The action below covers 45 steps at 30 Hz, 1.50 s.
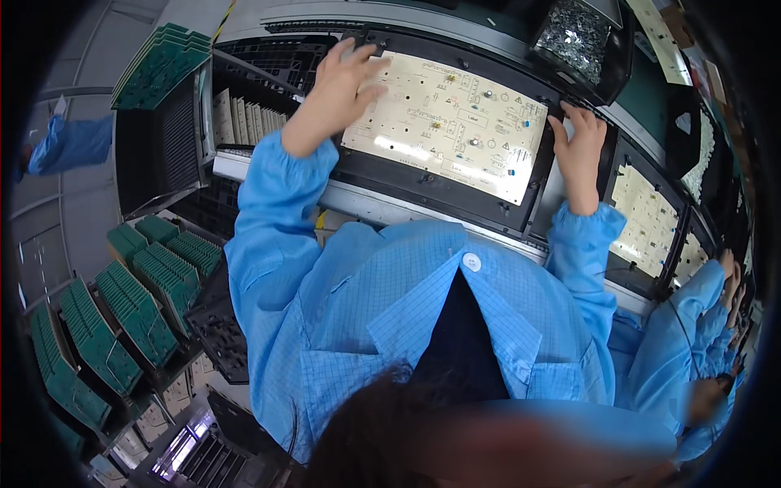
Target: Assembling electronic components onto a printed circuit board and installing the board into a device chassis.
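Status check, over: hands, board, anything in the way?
Left hand open, overlapping upper-left corner of cream rectangular circuit board. Right hand open, by right edge of black rectangular frame. Board in frame; only left hand covers any of it.

1. Circuit board [443, 134]: cream, thin dark printed outlines.
2. Frame [386, 169]: black.
3. Smock [342, 325]: bright blue, fine darker grid; button [471, 262], white.
4. Near-left stacked boards [134, 309]: green.
5. Far-right loose parts [573, 41]: silvery.
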### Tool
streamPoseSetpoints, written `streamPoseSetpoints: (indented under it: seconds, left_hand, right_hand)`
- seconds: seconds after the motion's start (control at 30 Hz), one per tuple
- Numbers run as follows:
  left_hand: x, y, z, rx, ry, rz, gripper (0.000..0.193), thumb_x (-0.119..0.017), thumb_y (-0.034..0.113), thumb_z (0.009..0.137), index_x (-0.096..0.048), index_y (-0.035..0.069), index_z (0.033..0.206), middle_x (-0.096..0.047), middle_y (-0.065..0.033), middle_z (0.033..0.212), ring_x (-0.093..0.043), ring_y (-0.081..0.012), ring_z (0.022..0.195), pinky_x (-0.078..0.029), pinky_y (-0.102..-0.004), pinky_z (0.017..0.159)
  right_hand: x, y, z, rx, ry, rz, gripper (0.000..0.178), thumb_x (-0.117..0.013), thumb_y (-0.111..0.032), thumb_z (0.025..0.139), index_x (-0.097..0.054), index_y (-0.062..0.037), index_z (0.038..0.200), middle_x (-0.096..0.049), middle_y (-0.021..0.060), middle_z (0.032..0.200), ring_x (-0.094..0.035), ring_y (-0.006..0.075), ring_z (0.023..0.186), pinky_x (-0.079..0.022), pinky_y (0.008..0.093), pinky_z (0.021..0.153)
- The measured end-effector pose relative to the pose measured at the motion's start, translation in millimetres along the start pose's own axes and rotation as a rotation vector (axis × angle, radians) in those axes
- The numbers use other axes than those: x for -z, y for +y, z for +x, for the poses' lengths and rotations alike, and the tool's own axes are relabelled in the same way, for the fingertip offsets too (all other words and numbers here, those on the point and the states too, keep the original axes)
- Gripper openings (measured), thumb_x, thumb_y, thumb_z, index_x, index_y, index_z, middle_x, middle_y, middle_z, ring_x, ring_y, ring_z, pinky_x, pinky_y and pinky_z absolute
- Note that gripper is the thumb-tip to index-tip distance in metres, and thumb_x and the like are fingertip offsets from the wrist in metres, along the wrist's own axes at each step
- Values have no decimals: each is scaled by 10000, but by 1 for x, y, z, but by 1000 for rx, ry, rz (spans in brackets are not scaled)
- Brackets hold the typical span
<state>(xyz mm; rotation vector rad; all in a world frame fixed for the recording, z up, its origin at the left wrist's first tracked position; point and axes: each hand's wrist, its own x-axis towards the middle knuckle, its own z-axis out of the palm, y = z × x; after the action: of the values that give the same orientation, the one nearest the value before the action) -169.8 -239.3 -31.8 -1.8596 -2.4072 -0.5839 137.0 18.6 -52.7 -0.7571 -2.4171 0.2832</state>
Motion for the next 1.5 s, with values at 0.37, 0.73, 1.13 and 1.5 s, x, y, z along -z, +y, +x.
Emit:
streamPoseSetpoints:
  seconds: [0.37, 0.73, 1.13, 1.5]
  left_hand:
    - [-34, -37, 53, 162, 16, -29, 488, -811, 153, 724, -683, 71, 1188, -614, -138, 1228, -460, -355, 1199, -395, -425, 1055]
    - [-35, -32, 51, 130, -37, -209, 341, -765, 25, 744, -703, 72, 1076, -630, -100, 1205, -509, -313, 1204, -428, -394, 1039]
    - [-30, -29, 46, 71, -1, -268, 278, -731, 29, 779, -685, 50, 1052, -641, -105, 1162, -588, -314, 1128, -481, -385, 972]
    - [-30, -23, -9, 246, 202, -85, 317, -776, 244, 810, -732, 90, 1083, -602, -132, 1157, -499, -336, 1135, -422, -422, 976]
  right_hand:
    - [-16, -14, 29, -63, -80, -164, 211, -762, -245, 790, -757, -37, 756, -666, 117, 696, -599, 317, 728, -483, 414, 682]
    - [-40, -59, 67, 300, -175, 224, 196, -717, -119, 823, -711, 4, 976, -657, 163, 989, -603, 361, 944, -490, 426, 840]
    - [-89, -74, 86, 288, -397, 444, 170, -649, -28, 834, -699, 12, 992, -647, 182, 939, -617, 366, 855, -490, 397, 803]
    - [-13, -103, -1, 555, -635, 193, 627, -518, 129, 771, -531, -47, 1372, -540, 192, 1387, -478, 370, 1321, -406, 424, 1101]
